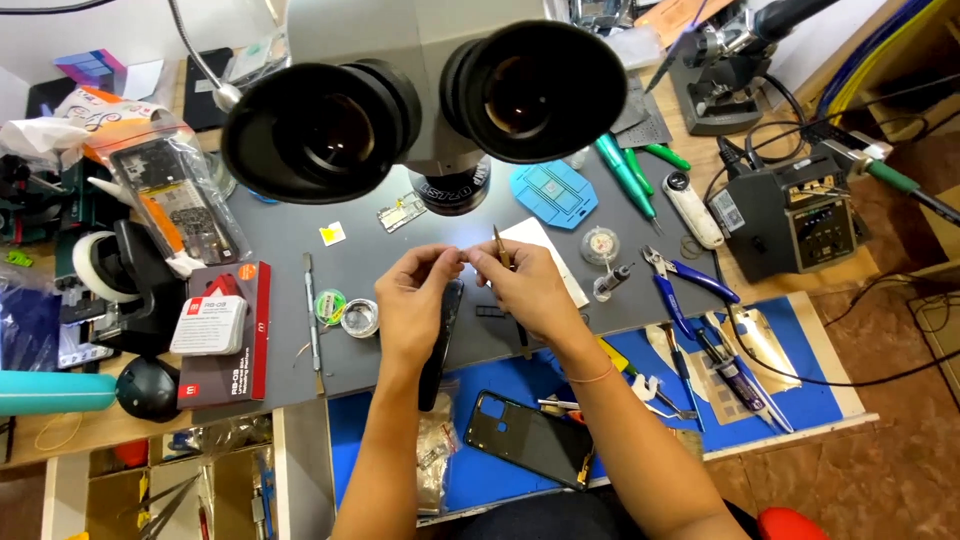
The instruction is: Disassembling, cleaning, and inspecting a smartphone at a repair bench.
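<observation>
The left hand (418, 300) and right hand (522, 285) meet over the grey mat (390, 250), fingertips pinched closed on a tiny part (466, 257). The right hand also holds tweezers (499, 245), under the microscope (430, 100).

Both forearms reach up from the lower edge of the view and converge toward the middle, bare to the elbow. The left hand (418, 295) is seen from the back, wrist nearly straight, fingers curled with thumb and forefinger pinched together at their tips. The right hand (528, 285) sits just beside it, also back-up, its fingers bent inward in a pinch facing the left fingertips, the two hands almost touching. The right forearm angles in more steeply than the left.
</observation>
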